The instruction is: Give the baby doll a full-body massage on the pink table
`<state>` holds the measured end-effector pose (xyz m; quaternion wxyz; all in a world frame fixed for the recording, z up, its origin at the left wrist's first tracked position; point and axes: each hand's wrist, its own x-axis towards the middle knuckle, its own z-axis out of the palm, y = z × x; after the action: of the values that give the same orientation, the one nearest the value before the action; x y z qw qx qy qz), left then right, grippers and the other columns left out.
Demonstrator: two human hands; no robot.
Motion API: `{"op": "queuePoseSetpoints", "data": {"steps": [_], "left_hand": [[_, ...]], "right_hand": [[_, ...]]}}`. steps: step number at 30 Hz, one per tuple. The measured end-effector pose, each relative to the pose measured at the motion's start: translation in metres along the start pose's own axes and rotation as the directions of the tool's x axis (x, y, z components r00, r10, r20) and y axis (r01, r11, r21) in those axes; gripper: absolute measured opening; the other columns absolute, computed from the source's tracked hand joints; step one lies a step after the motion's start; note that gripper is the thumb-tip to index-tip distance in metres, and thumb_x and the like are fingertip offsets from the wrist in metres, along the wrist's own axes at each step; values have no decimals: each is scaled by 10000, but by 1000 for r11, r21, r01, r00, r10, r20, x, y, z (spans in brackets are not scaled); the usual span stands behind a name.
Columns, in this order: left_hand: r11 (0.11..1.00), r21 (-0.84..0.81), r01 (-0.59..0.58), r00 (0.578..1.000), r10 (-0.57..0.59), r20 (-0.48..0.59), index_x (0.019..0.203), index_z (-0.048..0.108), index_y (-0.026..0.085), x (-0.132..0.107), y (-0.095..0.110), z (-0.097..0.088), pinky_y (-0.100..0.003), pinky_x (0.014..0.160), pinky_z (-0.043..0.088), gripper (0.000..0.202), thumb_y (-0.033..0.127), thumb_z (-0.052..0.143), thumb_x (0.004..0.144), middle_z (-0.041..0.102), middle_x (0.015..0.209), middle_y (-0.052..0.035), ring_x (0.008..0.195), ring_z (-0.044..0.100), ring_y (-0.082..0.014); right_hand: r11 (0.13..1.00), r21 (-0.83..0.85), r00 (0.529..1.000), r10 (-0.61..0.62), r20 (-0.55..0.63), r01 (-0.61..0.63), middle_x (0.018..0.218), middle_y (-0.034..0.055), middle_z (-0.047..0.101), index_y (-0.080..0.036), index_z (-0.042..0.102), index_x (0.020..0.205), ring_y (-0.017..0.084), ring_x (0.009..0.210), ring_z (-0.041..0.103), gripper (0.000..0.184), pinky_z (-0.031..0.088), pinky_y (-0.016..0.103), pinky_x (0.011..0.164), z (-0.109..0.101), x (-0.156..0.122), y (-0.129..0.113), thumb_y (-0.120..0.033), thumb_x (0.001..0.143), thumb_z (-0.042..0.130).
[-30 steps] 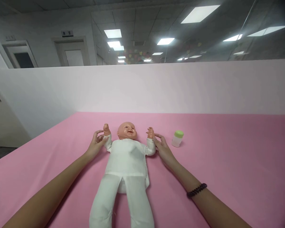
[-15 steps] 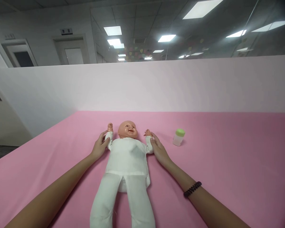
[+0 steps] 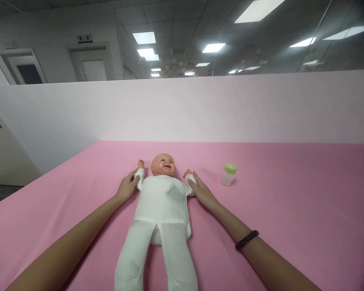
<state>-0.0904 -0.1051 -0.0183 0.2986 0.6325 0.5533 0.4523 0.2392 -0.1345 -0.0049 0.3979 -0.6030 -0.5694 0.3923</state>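
Observation:
A baby doll (image 3: 162, 200) with a bald plastic head and a white cloth body lies on its back, its head away from me and both arms raised beside the head. My left hand (image 3: 128, 186) is closed around the doll's arm on the left, at the white sleeve (image 3: 140, 174) just under its small plastic hand. On the other side, my right hand (image 3: 204, 191) grips the other sleeve, thumb over the front and fingers behind it. The fingers behind each sleeve are partly hidden. The doll's feet lie beyond the lower picture edge.
A small clear bottle with a green lid (image 3: 229, 174) stands right of the doll. Pink cloth (image 3: 291, 210) covers the surface. A low white wall (image 3: 200, 109) runs along the back, with glass above it. A door (image 3: 6, 149) is at far left.
My right hand has shifted slightly, its thumb now lying further across the doll's sleeve. The doll's small hands have turned or tipped a little; its body stays in place.

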Motion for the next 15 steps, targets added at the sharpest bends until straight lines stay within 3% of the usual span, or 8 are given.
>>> {"op": "queuePoseSetpoints", "data": {"steps": [8, 15], "left_hand": [[993, -59, 101, 993, -97, 69, 1211, 665, 143, 5, 1, -2, -358, 824, 475, 567, 552, 544, 838, 733, 1098, -107, 981, 658, -285], [986, -26, 164, 986, -163, 43, 957, 726, 138, 2, 10, -4, -318, 715, 425, 470, 550, 575, 790, 740, 911, -90, 834, 642, -253]], "right_hand": [[1000, 17, 1000, 6, 5, -6, 1540, 58, 415, -192, 179, 1601, 247, 1402, 428, 775, 313, 371, 1180, 0, -1, -2, -505, 960, 481], [999, 37, 1000, 1, 3, -1, 1556, 65, 389, -184, 172, 1600, 244, 1423, 399, 793, 287, 387, 1196, 0, 2, 1, -515, 952, 489]]}}
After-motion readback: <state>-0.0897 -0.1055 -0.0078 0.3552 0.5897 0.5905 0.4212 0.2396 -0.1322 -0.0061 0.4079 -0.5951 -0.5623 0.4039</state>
